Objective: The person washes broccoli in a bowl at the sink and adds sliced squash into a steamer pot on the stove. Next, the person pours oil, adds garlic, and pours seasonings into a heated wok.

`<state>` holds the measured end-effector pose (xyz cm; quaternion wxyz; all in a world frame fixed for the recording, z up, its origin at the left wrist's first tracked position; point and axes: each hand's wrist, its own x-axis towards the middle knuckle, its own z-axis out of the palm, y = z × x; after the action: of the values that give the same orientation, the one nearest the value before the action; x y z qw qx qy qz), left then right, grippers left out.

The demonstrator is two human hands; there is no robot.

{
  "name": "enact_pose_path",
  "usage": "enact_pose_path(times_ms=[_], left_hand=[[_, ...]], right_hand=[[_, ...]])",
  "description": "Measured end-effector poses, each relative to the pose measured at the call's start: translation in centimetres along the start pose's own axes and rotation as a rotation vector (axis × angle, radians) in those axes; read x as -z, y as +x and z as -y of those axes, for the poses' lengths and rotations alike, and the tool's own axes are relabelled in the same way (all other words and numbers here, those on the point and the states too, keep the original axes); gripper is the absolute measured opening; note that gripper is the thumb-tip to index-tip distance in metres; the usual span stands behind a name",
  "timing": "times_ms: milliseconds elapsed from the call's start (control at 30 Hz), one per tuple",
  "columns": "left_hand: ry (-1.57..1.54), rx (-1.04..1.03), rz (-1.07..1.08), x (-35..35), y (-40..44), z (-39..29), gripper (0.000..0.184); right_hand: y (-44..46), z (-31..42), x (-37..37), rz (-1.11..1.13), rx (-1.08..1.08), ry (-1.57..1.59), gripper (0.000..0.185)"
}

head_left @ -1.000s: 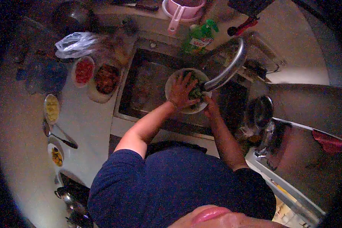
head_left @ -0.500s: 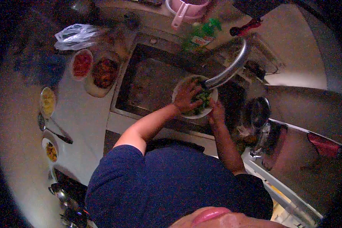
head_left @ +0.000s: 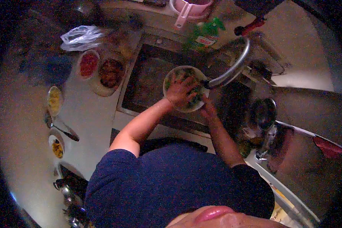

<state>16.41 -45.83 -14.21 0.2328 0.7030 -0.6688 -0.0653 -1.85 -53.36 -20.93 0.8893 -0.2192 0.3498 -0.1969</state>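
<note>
A round white bowl (head_left: 165,84) is held over the dark sink, just left of the faucet's tip. Chopped-looking leafy greens (head_left: 196,99) lie in it, partly covered by my left hand (head_left: 181,91), which rests on them with its fingers spread. At the bowl's lower right rim, my right hand (head_left: 208,108) grips the edge; its fingertips are partly hidden by the bowl. The curved metal faucet (head_left: 233,70) reaches in from the right, its dark tip close to the bowl's rim. Whether water runs cannot be made out.
The sink (head_left: 140,95) has a raised metal edge. On the left counter stand a dish of red food (head_left: 88,64), a plate of brown food (head_left: 111,73), a yellow dish (head_left: 54,100), a spoon (head_left: 64,130) and a plastic bag (head_left: 79,38). Behind are a green bottle (head_left: 209,33) and pink strainer (head_left: 190,9).
The bowl has shifted left, out from under the faucet tip, with both hands moving along with it. My left hand now lies more across the middle of the greens.
</note>
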Motion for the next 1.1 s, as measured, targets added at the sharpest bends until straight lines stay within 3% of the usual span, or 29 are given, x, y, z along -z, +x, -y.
enact_pose_path(times_ms=[167,267,333,400,467,567,733,867,967,1033,1100], left_hand=[[0.091,0.061,-0.146,1.3,-0.1,3.5,0.062],[0.077,0.078,-0.168,0.9,0.4,3.9,0.069],[0.011,0.028,-0.221,-0.1,0.9,3.8,0.072],[-0.066,0.021,-0.213,-0.1,1.3,2.5,0.073],[-0.137,-0.002,-0.19,0.2,1.9,1.5,0.074],[-0.192,-0.054,-0.164,-0.3,2.6,0.7,0.076],[-0.134,-0.065,-0.088,-1.9,2.8,0.4,0.076],[-0.08,0.023,-0.036,1.0,1.9,1.2,0.082],[-0.025,0.084,-0.031,1.4,1.2,1.9,0.086],[0.03,0.099,-0.067,-1.0,0.8,2.6,0.089],[0.009,0.139,-0.059,-0.6,1.0,2.2,0.09]], right_hand=[[4.1,-1.4,0.0,-0.083,-0.016,0.005,0.04],[3.0,0.9,-4.8,-0.038,0.072,-0.04,0.039],[3.1,2.3,-3.4,-0.077,-0.084,0.301,0.039],[3.0,3.0,-0.7,-0.062,-0.053,0.272,0.04],[3.3,2.4,2.4,0.004,0.159,-0.132,0.042],[-0.4,3.2,-1.6,-0.23,0.285,-0.157,0.051],[-1.2,3.6,-2.8,-0.09,0.186,0.005,0.054],[-0.4,2.0,-2.1,-0.06,0.196,0.08,0.047],[4.7,-0.8,4.9,-0.17,0.113,0.096,0.041],[2.7,2.3,-1.7,-0.158,-0.049,0.378,0.039],[2.6,3.4,-3.3,-0.148,-0.137,0.5,0.038]])
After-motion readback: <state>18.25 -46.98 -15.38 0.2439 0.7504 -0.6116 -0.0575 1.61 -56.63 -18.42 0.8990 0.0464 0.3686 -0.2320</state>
